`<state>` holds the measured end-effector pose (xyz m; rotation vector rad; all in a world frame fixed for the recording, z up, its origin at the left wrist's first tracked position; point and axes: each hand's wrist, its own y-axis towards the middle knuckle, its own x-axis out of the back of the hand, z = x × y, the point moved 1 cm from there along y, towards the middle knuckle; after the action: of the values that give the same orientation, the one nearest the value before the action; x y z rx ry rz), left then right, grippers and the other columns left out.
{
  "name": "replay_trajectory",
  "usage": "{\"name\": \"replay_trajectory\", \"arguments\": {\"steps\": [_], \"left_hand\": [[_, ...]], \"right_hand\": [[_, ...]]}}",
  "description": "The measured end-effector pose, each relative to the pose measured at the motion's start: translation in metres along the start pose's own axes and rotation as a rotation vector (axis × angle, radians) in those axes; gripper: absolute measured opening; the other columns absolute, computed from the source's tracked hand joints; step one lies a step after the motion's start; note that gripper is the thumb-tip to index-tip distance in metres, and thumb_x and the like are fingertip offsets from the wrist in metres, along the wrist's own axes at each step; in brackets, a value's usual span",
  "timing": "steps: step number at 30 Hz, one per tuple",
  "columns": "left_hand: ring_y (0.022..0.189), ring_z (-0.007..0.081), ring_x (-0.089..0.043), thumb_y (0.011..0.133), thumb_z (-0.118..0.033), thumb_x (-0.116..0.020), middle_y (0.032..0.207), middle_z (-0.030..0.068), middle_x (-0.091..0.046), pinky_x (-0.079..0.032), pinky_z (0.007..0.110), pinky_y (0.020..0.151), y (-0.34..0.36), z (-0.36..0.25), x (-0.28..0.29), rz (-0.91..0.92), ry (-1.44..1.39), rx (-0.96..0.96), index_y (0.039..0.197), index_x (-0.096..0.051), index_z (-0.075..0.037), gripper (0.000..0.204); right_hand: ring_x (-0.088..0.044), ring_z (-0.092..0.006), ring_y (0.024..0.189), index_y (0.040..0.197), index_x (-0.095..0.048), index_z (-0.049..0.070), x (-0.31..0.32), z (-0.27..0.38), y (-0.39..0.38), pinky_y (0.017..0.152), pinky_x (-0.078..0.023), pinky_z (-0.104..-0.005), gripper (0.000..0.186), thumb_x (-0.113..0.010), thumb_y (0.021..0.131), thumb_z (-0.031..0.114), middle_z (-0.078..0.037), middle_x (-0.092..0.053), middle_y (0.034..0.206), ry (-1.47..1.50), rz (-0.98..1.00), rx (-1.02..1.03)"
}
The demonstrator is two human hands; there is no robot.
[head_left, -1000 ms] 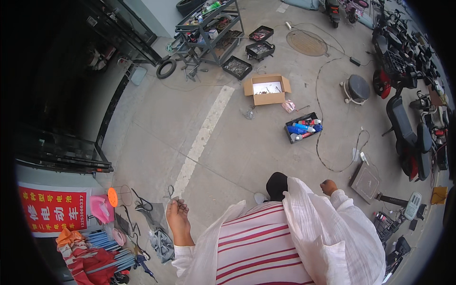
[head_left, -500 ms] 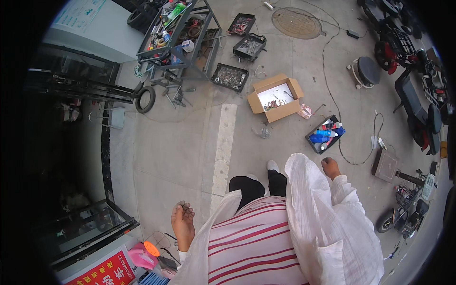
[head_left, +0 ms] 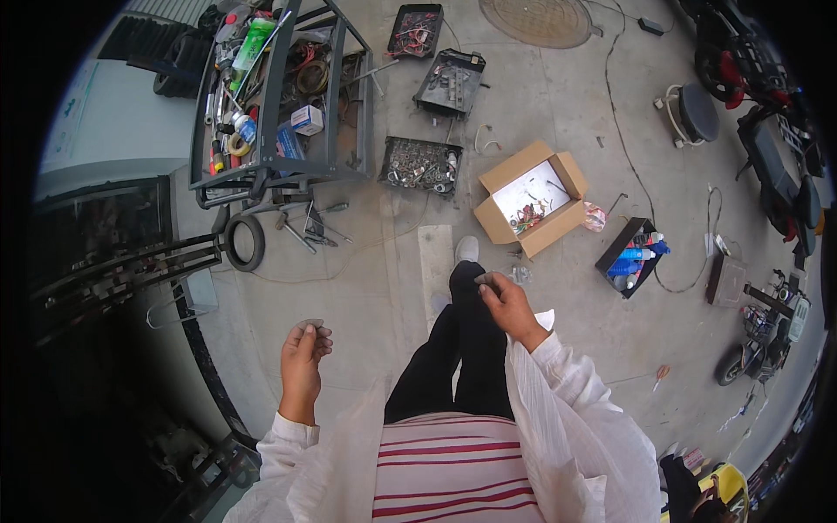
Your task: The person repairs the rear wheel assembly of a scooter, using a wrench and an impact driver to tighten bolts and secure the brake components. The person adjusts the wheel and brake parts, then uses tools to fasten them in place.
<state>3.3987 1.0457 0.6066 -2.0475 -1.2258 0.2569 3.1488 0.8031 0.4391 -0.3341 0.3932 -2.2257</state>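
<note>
Seen from above, on a concrete floor [head_left: 349, 305]. Ahead, an open cardboard box [head_left: 530, 197] with a white inside, holding a small tangle of coloured wires. Right of it, a black crate [head_left: 629, 259] of blue and white bottles, tilted. Left of the box, a black tray [head_left: 419, 165] heaped with small metal parts; beyond, two more black trays [head_left: 450, 83] [head_left: 415, 30] with wires and hardware. Far left, a metal cart [head_left: 277, 96] crammed with tools, tape rolls, a green can and a small carton. A small tyre [head_left: 244, 243] leaning by the cart's foot, loose hand tools [head_left: 307, 228] scattered beside it. A round manhole cover [head_left: 535, 19] at top; parked scooters [head_left: 767, 113] along the right edge.

Left hand [head_left: 302, 357] raised at the lower left, forearm up from the bottom edge, fingers curled, fingertips pinched shut on a small flat piece [head_left: 309, 323]. Right hand [head_left: 507, 303] lifted over the black-trousered legs, near the box, grip closed on a small dark piece [head_left: 484, 278] between thumb and fingers. Both pieces too small to identify. Hands well apart, white sleeves at both wrists.
</note>
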Motion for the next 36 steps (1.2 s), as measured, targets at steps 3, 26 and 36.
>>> {"name": "replay_trajectory", "arguments": {"steps": [3,26,36], "left_hand": [[0.078,0.0119,-0.059,0.098,-0.023,-0.051,0.092,0.0053,-0.064,-0.048,0.026,0.071,0.095,-0.013,-0.032,0.144,0.111,0.029,0.108,-0.059,-0.004,0.023],[0.124,0.0335,-0.048,0.09,-0.015,-0.052,0.143,0.0129,-0.043,-0.042,0.042,0.101,0.778,0.215,-0.236,0.495,1.581,-0.595,0.13,-0.05,-0.003,0.041],[0.091,0.0387,-0.064,0.082,-0.018,-0.062,0.092,0.0219,-0.068,-0.05,0.043,0.083,0.862,0.254,-0.237,0.099,1.196,-0.507,0.095,-0.07,-0.004,0.021]], "right_hand": [[-0.065,-0.0314,0.086,0.101,-0.062,0.001,-0.062,-0.027,0.051,0.077,-0.05,-0.0358,0.018,-0.057,0.089,0.013,-0.018,-0.065,0.093,-0.011,0.047,-0.055],[-0.06,-0.0344,0.076,0.098,-0.059,0.004,-0.335,-0.187,0.295,0.068,-0.049,-0.0464,0.02,-0.061,0.085,0.019,-0.015,-0.059,0.086,-0.011,0.142,-0.442],[-0.055,-0.0371,0.09,0.109,-0.057,0.003,-0.373,-0.221,0.292,0.076,-0.047,-0.0451,0.035,-0.064,0.08,0.02,-0.017,-0.057,0.098,0.443,-0.104,-0.552]]}}
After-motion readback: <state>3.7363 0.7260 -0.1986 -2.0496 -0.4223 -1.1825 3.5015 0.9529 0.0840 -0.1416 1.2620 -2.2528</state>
